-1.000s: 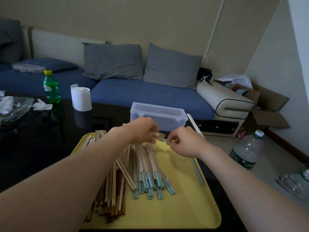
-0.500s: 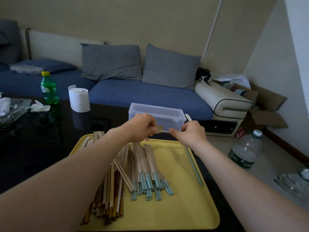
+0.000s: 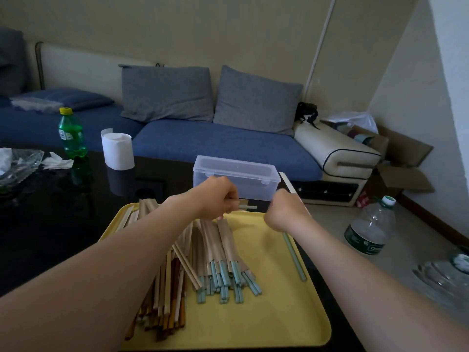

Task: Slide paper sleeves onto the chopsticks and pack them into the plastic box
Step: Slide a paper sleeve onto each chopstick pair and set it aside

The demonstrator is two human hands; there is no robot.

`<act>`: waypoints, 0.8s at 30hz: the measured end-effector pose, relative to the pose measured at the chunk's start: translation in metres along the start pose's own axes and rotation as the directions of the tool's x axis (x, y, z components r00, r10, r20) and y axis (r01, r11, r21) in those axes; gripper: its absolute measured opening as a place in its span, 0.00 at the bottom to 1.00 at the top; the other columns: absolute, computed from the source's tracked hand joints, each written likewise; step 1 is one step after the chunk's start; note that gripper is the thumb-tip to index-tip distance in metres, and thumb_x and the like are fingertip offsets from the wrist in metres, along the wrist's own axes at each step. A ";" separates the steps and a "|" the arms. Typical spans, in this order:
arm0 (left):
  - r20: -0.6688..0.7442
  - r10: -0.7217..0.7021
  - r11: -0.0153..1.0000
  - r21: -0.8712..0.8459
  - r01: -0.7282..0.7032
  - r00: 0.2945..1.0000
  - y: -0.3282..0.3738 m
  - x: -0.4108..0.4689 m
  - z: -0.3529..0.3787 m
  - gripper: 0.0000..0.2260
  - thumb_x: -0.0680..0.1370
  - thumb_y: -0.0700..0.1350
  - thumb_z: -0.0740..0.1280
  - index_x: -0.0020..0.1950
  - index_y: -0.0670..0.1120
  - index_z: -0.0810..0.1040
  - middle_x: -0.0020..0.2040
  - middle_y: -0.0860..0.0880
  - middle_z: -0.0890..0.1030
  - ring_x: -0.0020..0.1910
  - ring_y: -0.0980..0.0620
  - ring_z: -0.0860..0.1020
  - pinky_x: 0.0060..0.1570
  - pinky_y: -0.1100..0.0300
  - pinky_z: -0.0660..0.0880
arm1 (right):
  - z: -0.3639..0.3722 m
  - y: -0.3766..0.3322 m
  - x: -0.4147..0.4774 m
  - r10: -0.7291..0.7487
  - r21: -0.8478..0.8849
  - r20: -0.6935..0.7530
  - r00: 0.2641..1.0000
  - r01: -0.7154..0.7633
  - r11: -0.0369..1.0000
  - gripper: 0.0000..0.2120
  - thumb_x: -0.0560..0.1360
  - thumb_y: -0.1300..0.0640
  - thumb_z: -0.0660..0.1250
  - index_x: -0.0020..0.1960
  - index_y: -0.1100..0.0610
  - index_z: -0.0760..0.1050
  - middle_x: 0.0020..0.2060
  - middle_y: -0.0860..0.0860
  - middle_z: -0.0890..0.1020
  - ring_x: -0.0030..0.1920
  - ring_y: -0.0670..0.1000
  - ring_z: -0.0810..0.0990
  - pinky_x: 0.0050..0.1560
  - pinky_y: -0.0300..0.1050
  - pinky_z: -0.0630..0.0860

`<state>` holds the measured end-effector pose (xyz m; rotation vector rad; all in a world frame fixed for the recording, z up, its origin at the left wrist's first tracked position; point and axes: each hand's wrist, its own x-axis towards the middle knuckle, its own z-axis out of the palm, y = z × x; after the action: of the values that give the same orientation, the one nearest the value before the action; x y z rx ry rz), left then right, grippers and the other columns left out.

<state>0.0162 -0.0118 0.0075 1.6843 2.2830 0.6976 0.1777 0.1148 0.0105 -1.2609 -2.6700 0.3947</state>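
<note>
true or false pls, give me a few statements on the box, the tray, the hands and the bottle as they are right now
1. The plastic box stands on the yellow tray. False: it stands on the dark table, just beyond the tray's far edge.
2. The left hand grips a chopstick whose pale tip pokes out toward the right hand. True.
3. One bare blue-green stick lies alone by the tray's right edge. True.
4. The green bottle lies on its side. False: it stands upright on the table, cap on.
</note>
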 end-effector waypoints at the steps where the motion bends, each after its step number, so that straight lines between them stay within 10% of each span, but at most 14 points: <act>1: 0.007 0.003 1.000 -0.005 -0.003 1.000 0.000 0.000 0.000 0.04 0.83 0.47 0.70 0.50 0.49 0.82 0.45 0.51 0.84 0.41 0.55 0.85 0.48 0.60 0.81 | 0.000 0.004 -0.002 0.038 -0.091 0.045 0.998 -0.034 0.995 0.09 0.80 0.65 0.66 0.60 0.59 0.76 0.53 0.57 0.79 0.49 0.57 0.81 0.47 0.49 0.81; 10: 0.063 0.016 1.000 -0.002 -0.016 0.998 -0.001 0.000 0.002 0.03 0.82 0.45 0.70 0.54 0.47 0.83 0.47 0.51 0.84 0.42 0.54 0.85 0.48 0.63 0.80 | -0.001 0.006 -0.003 0.158 -0.320 0.199 0.967 -0.089 0.943 0.16 0.76 0.65 0.74 0.62 0.60 0.76 0.43 0.56 0.73 0.54 0.58 0.84 0.57 0.51 0.86; 14: 0.081 0.021 1.000 0.006 -0.021 0.996 0.000 0.001 0.004 0.04 0.82 0.45 0.70 0.55 0.48 0.83 0.47 0.51 0.85 0.41 0.55 0.85 0.51 0.60 0.81 | -0.003 0.006 -0.001 0.182 -0.346 0.262 0.948 -0.084 0.934 0.09 0.75 0.66 0.76 0.46 0.59 0.76 0.39 0.55 0.82 0.36 0.51 0.84 0.38 0.43 0.82; 19: 0.102 0.017 1.000 0.007 -0.017 0.995 0.000 0.000 0.003 0.02 0.81 0.46 0.72 0.53 0.51 0.82 0.45 0.53 0.84 0.40 0.56 0.85 0.52 0.58 0.82 | -0.005 0.004 -0.004 0.126 -0.253 0.400 0.908 -0.023 0.967 0.10 0.74 0.62 0.79 0.50 0.58 0.79 0.39 0.52 0.88 0.36 0.48 0.88 0.42 0.42 0.86; 24: 0.136 -0.028 0.999 0.020 0.026 0.990 -0.001 -0.001 0.001 0.01 0.81 0.45 0.72 0.51 0.51 0.82 0.44 0.53 0.85 0.39 0.56 0.85 0.50 0.59 0.82 | -0.005 0.002 -0.004 -0.039 0.086 0.183 0.982 0.024 0.996 0.09 0.77 0.55 0.74 0.43 0.60 0.79 0.37 0.55 0.85 0.35 0.53 0.89 0.30 0.40 0.80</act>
<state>0.0163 -0.0129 0.0057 1.6517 2.2191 0.5399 0.1836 0.1138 0.0149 -1.2114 -2.7870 0.6412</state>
